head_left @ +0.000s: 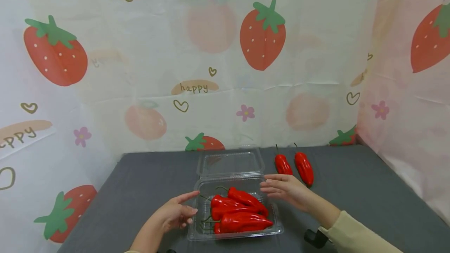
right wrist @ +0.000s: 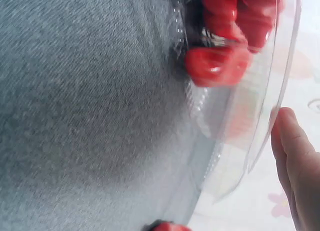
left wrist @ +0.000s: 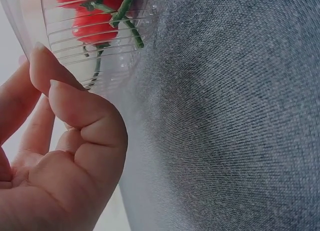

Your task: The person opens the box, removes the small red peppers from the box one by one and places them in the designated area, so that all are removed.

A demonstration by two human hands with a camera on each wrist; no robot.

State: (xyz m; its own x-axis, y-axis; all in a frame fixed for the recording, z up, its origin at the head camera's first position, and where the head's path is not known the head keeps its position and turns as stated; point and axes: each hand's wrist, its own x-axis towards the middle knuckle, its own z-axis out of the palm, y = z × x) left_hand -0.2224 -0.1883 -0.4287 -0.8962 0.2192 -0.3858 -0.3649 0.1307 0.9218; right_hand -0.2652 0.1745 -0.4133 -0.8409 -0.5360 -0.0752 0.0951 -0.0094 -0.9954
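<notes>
A clear plastic box (head_left: 191, 233) lies with its hinged lid (head_left: 230, 163) folded back, away from me. Several red peppers (head_left: 242, 221) with green stems are heaped inside it. At the box's left side is my left hand (head_left: 175, 212); its index finger points along the rim, and the thumb stays off the box. In the left wrist view those fingertips are close to the clear ribbed wall (left wrist: 75, 46). My right hand (head_left: 290, 190) is by the far right corner, fingers straight and together, their tips at the rim. Neither hand holds a pepper.
Two more red peppers, one nearer (head_left: 283, 164) and one further right (head_left: 304, 168), lie on the grey cloth-covered table (head_left: 147, 182) behind my right hand. A printed curtain (head_left: 218, 69) hangs along the back and both sides. Something black (head_left: 315, 239) shows under the right sleeve.
</notes>
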